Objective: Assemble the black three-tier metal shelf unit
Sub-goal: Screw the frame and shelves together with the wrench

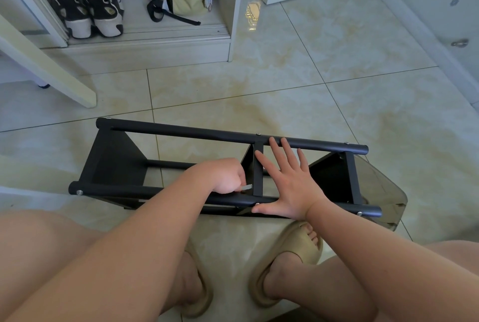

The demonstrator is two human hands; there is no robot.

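While shelf unit (181,131) lies on tile floor (337,75), cabinet (155,47) w/ sneakers (88,8) behind.

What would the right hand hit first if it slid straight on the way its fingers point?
Most likely the far black tube; the right hand lies flat, fingertips seemingly at it, though depth is unclear.

Black three-tier metal shelf unit (181,131), tipped on its side on tiled floor (337,88), three panels (114,161) upright between round tubes (124,189).
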